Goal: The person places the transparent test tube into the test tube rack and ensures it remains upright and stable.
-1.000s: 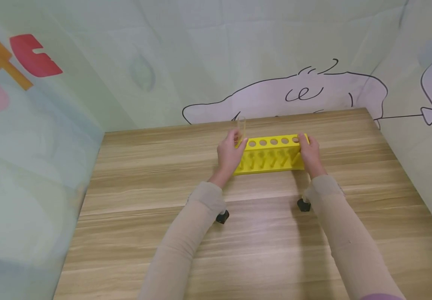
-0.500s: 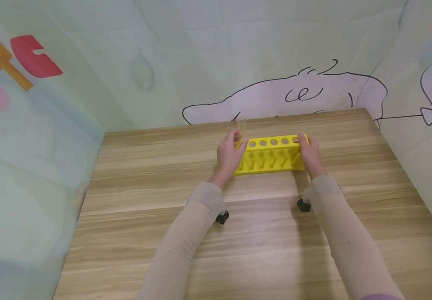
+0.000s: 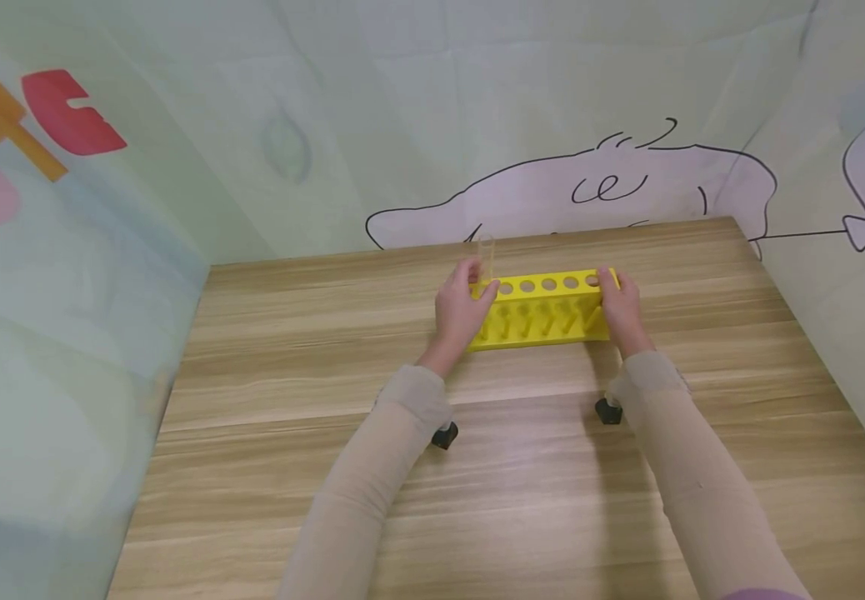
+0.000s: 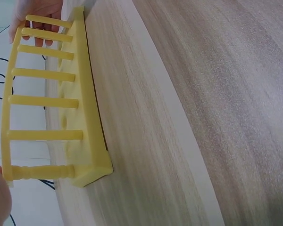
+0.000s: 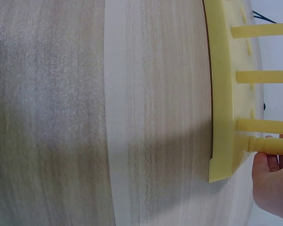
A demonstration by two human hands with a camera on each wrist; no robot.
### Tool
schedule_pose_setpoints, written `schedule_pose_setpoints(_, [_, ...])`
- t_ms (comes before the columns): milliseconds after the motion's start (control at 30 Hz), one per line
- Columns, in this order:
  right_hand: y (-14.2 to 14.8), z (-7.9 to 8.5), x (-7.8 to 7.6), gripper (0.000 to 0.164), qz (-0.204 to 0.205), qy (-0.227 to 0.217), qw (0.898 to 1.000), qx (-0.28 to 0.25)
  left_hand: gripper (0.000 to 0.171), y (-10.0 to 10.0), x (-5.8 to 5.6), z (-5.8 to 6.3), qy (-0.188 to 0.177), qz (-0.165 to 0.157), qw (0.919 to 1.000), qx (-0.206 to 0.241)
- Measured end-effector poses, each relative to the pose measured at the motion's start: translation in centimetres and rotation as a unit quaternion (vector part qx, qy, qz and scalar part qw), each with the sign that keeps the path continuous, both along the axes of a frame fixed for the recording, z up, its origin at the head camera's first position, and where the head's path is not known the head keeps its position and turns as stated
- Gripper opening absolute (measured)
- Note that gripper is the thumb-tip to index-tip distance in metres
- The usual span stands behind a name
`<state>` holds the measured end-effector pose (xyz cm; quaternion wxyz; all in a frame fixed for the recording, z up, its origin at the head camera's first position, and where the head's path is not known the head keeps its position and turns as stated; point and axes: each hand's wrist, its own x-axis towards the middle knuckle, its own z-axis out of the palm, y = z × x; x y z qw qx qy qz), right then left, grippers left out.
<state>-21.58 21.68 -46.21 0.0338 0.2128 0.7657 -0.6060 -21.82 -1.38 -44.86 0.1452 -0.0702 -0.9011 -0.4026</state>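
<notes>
A yellow test tube rack [image 3: 530, 340] stands on the table, with a row of round holes along its top plate and upright pegs below. At its left end a clear test tube [image 3: 486, 252] rises above the top plate. My left hand [image 3: 461, 310] pinches this tube between thumb and fingers, close to the leftmost hole; the tube's lower part is hidden behind the hand. With the thumb over the top plate, my right hand [image 3: 620, 304] grips the rack's right end. In the right wrist view, its fingers [image 5: 272, 162] lie beside the end post.
Wood-grain table [image 3: 275, 350] surface extends around the rack, with its back edge close behind. A printed cloth backdrop [image 3: 372, 125] hangs along the back and both sides. Black wrist-worn pieces [image 3: 444, 435] show under the sleeves.
The test tube's top has shifted very slightly to the right, and the left thumb with it. The rack and right hand have stayed in place.
</notes>
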Motion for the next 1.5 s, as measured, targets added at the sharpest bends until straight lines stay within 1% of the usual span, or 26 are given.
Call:
schedule_pose_setpoints(167, [0.0, -0.1, -0.1, 0.053, -0.001, 0.002, 1.0, -0.003, 0.039, 0.0, 0.0, 0.0, 0.002, -0.001, 1.0, 0.004])
schedule_pose_setpoints(367, [0.0, 0.0, 0.0, 0.063, 0.003, 0.003, 1.0, -0.005, 0.04, -0.1, 0.1, -0.1, 0.013, -0.002, 0.9999, 0.008])
schedule_pose_setpoints(533, [0.1, 0.0, 0.1, 0.065, 0.006, 0.005, 1.0, -0.01, 0.041, -0.2, 0.2, -0.2, 0.017, 0.001, 0.9998, 0.003])
schedule_pose_setpoints(633, [0.1, 0.0, 0.2, 0.058, 0.005, 0.009, 1.0, -0.011, 0.041, -0.4, 0.3, -0.1, 0.018, 0.007, 0.9998, -0.001])
schedule_pose_setpoints(733, [0.0, 0.0, 0.2, 0.044, -0.004, 0.014, 1.0, -0.01, 0.04, -0.4, 0.5, -0.2, 0.017, 0.015, 0.9997, -0.004])
schedule_pose_setpoints(833, [-0.1, 0.0, 0.1, 0.031, -0.022, 0.017, 1.0, -0.011, 0.04, -0.5, 0.6, -0.2, 0.013, 0.023, 0.9996, -0.007])
schedule_pose_setpoints(900, [-0.1, -0.1, 0.0, 0.028, -0.032, 0.017, 0.999, -0.013, 0.04, -0.6, 0.7, -0.3, 0.015, 0.026, 0.9995, -0.009])
schedule_pose_setpoints(1000, [-0.1, -0.2, -0.2, 0.026, -0.037, 0.019, 0.999, -0.013, 0.039, -0.9, 0.9, -0.4, 0.018, 0.028, 0.9994, -0.01])
schedule_pose_setpoints(1200, [0.1, -0.3, -0.2, 0.027, -0.031, 0.031, 0.999, 0.001, 0.039, -1.5, 1.4, -0.8, 0.029, 0.022, 0.9992, -0.015])
schedule_pose_setpoints(1300, [0.1, -0.3, -0.1, 0.031, -0.021, 0.026, 0.999, 0.01, 0.038, -1.9, 1.6, -1.1, 0.025, 0.021, 0.9994, -0.015])
schedule_pose_setpoints(1500, [0.1, -0.1, 0.0, 0.047, -0.006, 0.009, 1.0, 0.001, 0.037, -2.9, 2.2, -1.5, -0.02, 0.027, 0.9993, -0.016])
